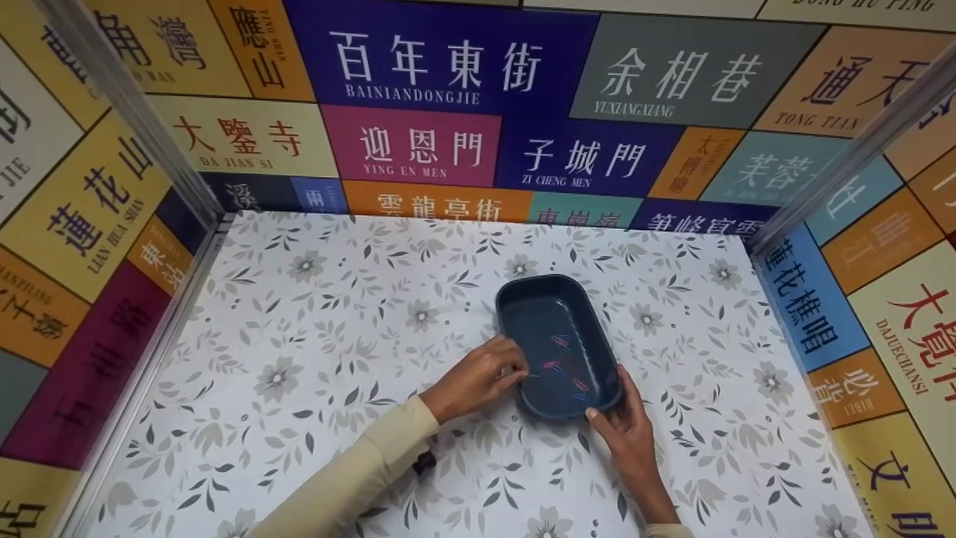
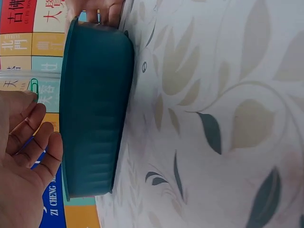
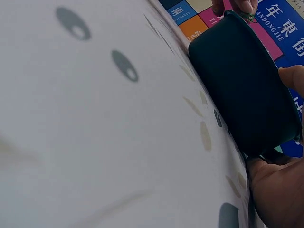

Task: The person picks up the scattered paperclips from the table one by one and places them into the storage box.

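A dark teal rectangular tray (image 1: 509,297) stands on the flower-patterned table, a little right of centre. Several coloured paper clips (image 1: 556,365) lie inside it. My left hand (image 1: 482,377) is at the tray's left rim with its fingers curled, pinching a green paper clip (image 2: 33,86) just over the edge. My right hand (image 1: 626,427) grips the tray's near corner, its thumb on the rim and its fingers along the outer wall. The left wrist view shows the tray's side wall (image 2: 95,118) with the left hand (image 2: 23,156) beside it. The right wrist view shows the tray (image 3: 237,80) and the right hand (image 3: 278,190) under it.
The table covering (image 1: 314,359) is white with grey leaves and flowers. Walls of coloured sign panels (image 1: 448,67) close in the back, left and right, with metal posts (image 1: 127,104) at the back corners. A small dark item (image 1: 424,462) sits under my left sleeve.
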Action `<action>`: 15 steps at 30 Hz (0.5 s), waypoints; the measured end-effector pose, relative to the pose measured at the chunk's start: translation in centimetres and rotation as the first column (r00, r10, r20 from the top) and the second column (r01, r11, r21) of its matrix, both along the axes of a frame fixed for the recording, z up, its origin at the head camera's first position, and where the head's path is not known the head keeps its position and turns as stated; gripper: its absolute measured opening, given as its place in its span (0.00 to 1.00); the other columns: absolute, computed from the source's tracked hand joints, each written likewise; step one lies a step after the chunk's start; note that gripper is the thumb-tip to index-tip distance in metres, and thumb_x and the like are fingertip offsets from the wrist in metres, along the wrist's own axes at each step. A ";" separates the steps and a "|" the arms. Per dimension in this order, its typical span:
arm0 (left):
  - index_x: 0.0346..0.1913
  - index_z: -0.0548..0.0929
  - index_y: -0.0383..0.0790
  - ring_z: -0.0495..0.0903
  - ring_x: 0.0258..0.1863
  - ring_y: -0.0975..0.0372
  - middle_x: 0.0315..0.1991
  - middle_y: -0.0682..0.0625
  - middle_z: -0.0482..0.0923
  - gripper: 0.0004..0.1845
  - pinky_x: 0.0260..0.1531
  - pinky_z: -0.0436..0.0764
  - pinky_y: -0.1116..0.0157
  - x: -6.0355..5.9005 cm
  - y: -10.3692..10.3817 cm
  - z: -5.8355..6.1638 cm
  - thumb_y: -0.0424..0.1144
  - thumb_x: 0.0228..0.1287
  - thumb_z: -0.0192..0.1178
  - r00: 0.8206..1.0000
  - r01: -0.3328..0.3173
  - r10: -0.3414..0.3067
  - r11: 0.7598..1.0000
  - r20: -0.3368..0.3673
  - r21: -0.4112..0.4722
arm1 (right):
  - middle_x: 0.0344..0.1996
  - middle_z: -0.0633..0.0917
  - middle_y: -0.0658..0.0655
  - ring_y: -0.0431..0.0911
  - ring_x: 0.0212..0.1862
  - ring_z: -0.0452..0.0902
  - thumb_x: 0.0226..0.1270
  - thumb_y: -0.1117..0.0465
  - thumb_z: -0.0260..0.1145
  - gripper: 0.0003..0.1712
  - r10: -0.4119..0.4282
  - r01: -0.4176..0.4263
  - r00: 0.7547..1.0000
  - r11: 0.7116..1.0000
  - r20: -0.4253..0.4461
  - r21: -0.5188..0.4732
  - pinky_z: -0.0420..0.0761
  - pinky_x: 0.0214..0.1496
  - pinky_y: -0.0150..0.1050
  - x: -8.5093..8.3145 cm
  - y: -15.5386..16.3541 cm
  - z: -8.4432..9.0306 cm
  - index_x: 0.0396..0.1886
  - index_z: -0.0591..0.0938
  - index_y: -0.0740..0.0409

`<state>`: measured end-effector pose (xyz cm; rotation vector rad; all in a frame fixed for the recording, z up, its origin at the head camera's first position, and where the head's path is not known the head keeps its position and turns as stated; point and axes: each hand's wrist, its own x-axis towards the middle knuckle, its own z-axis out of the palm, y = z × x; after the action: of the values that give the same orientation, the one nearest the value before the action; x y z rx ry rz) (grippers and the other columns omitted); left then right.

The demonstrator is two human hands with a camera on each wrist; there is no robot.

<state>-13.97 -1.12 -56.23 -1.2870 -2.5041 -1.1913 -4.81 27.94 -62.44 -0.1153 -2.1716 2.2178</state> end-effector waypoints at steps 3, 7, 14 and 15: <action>0.44 0.89 0.37 0.82 0.48 0.56 0.44 0.47 0.85 0.04 0.63 0.81 0.59 -0.3 0.4 0.2 0.33 0.80 0.66 1.000 0.001 -0.001 1.000 -0.013 -0.009 | 0.89 0.50 0.61 0.60 0.89 0.45 0.77 0.74 0.69 0.54 -0.001 0.001 1.000 1.000 0.000 0.003 0.68 0.75 0.25 0.0 0.0 0.0 0.92 0.48 0.58; 0.45 0.90 0.36 0.84 0.50 0.55 0.45 0.46 0.86 0.06 0.75 0.73 0.55 -0.7 0.9 0.4 0.34 0.81 0.65 1.000 0.010 -0.011 1.000 -0.027 -0.023 | 0.89 0.51 0.61 0.61 0.88 0.46 0.76 0.75 0.69 0.54 -0.004 0.004 1.000 1.000 -0.010 -0.008 0.68 0.75 0.26 0.0 -0.1 0.0 0.92 0.49 0.58; 0.45 0.90 0.34 0.83 0.50 0.54 0.45 0.45 0.87 0.06 0.76 0.73 0.55 -1.6 1.9 0.7 0.33 0.81 0.65 0.999 0.034 -0.034 0.999 -0.015 0.000 | 0.89 0.52 0.62 0.61 0.88 0.47 0.76 0.76 0.68 0.54 -0.005 0.005 1.000 1.000 -0.016 -0.028 0.69 0.75 0.27 0.0 -0.1 -0.1 0.92 0.49 0.58; 0.45 0.90 0.34 0.83 0.50 0.54 0.45 0.45 0.87 0.06 0.75 0.73 0.55 -1.7 2.1 0.7 0.33 0.81 0.65 0.999 0.035 -0.035 0.999 -0.006 0.007 | 0.89 0.52 0.62 0.61 0.88 0.47 0.76 0.76 0.68 0.54 -0.006 0.005 1.000 1.000 -0.017 -0.031 0.69 0.75 0.27 0.0 -0.1 -0.1 0.92 0.49 0.58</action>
<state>-15.70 0.95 -55.50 -1.3363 -2.4809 -1.1999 -4.81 27.82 -62.51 -0.1030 -2.1265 2.2419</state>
